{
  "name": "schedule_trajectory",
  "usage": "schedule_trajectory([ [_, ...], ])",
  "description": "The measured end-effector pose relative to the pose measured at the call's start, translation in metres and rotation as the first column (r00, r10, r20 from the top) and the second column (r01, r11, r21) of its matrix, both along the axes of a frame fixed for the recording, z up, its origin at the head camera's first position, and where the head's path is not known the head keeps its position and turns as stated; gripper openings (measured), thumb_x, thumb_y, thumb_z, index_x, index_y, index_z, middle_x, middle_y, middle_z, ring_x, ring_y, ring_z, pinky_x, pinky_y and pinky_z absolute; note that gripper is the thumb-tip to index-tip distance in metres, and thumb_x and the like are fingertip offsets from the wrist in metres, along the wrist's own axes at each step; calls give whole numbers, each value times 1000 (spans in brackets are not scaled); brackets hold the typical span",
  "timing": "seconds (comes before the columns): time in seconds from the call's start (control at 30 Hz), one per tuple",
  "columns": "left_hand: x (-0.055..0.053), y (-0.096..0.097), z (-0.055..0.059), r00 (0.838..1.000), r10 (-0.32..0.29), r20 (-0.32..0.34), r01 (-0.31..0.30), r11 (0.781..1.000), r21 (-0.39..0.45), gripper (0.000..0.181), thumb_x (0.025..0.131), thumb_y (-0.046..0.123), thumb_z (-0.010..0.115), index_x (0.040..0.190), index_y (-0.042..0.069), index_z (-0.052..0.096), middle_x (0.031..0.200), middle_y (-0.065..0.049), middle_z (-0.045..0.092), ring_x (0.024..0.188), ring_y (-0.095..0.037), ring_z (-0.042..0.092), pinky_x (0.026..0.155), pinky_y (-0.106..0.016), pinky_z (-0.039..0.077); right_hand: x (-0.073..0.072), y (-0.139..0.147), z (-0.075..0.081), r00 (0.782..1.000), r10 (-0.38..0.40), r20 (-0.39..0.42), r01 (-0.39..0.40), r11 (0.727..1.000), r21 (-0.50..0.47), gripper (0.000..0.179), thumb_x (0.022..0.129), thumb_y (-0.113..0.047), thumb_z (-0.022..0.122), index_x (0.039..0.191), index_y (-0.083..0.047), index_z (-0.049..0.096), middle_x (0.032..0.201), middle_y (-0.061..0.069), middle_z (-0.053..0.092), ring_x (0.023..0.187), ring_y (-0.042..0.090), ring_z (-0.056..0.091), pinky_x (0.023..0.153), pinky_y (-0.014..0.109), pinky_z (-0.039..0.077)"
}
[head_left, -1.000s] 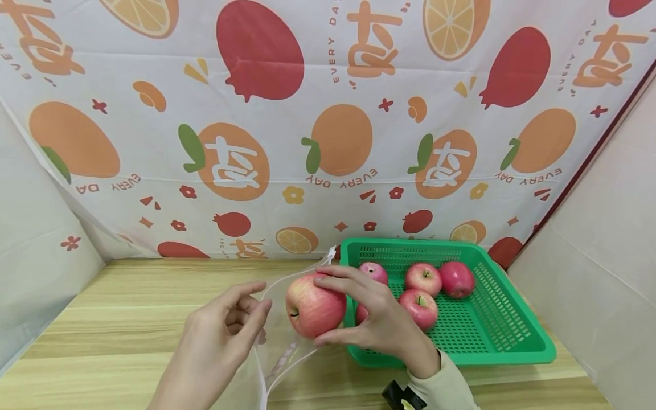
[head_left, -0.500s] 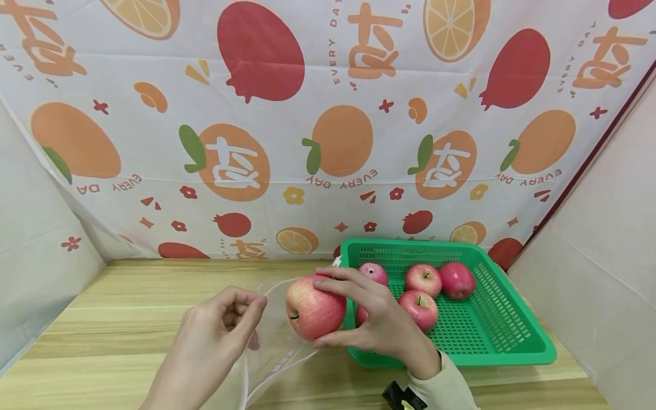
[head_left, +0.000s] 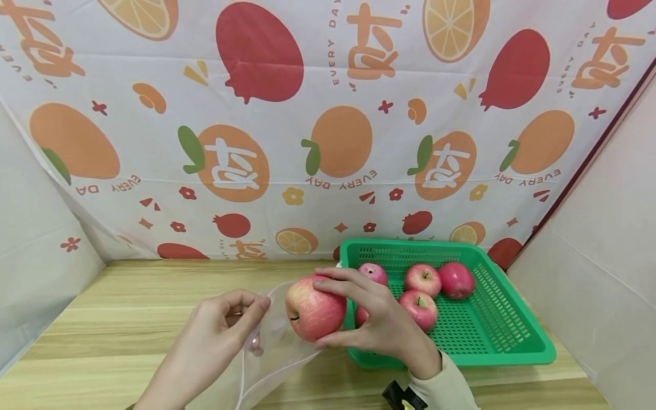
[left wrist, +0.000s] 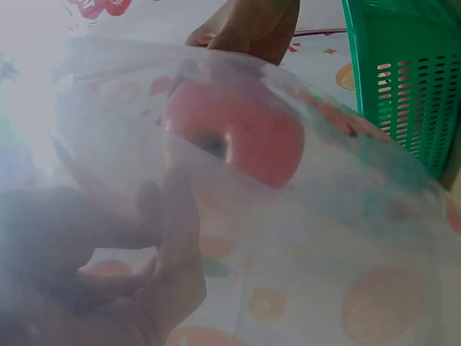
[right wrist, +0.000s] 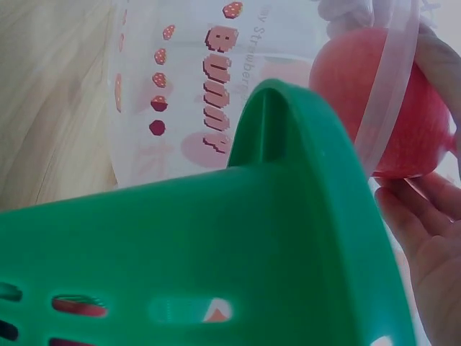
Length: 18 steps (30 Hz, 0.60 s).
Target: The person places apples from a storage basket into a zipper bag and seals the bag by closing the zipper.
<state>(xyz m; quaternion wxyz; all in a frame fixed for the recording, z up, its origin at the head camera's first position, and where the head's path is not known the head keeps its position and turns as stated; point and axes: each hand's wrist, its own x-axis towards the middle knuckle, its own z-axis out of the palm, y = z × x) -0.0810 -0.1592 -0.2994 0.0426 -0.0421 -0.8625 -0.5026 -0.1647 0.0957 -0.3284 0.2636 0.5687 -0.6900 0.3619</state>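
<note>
A red apple is gripped by my right hand, fingers over its top and thumb beneath. It sits at the mouth of a clear zip bag. My left hand pinches the bag's left edge between thumb and index finger. Through the hazy plastic in the left wrist view, the apple shows behind the film. In the right wrist view the bag, printed with strawberries and letters, has its rim crossing in front of the apple.
Right of the hands stands a green plastic basket with several red apples inside. Its left wall is close to my right hand. The wooden table is backed by a fruit-printed cloth, with pale side walls.
My left hand has closed its pinch on the bag's edge and drawn that edge slightly left. The bag's mouth has shifted lower around the apple. My right hand has stayed nearly still.
</note>
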Motion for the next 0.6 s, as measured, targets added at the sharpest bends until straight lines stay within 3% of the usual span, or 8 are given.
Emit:
schedule_trajectory([
  [0.13, -1, -1, 1, 999, -38, 16, 38, 999, 28, 32, 105, 36, 58, 92, 7, 66, 61, -2, 60, 61, -15, 66, 73, -22, 48, 0, 1, 1, 1000, -5, -5, 5, 1000, 2, 74, 77, -37, 89, 137, -7, 58, 137, 16, 61, 128, 27, 59, 101, 33, 55],
  [0.23, -3, -3, -1, 995, -85, 52, 78, 990, 113, 37, 106, 36, 56, 92, 3, 63, 63, -4, 62, 64, -18, 64, 71, -25, 50, 0, 1, 1, 1000, 4, -2, -4, 1000, -2, 74, 77, -37, 89, 137, -7, 58, 137, 17, 60, 129, 28, 58, 100, 32, 55],
  [0.4, -9, -8, -5, 978, -198, 71, 170, 944, 283, 39, 108, 32, 51, 95, -4, 58, 69, -5, 60, 64, -22, 65, 71, -30, 56, 0, 2, 1, 1000, 11, 5, -11, 1000, -7, 75, 76, -37, 90, 137, -6, 58, 137, 17, 60, 130, 28, 57, 100, 32, 55],
  [0.6, -10, -8, -6, 971, -222, 91, 178, 921, 347, 38, 107, 35, 53, 92, 0, 57, 71, -4, 59, 63, -24, 65, 70, -32, 58, -1, 4, 0, 1000, 25, -3, -25, 1000, -8, 77, 76, -38, 89, 138, -7, 57, 137, 18, 60, 131, 28, 57, 100, 31, 56],
])
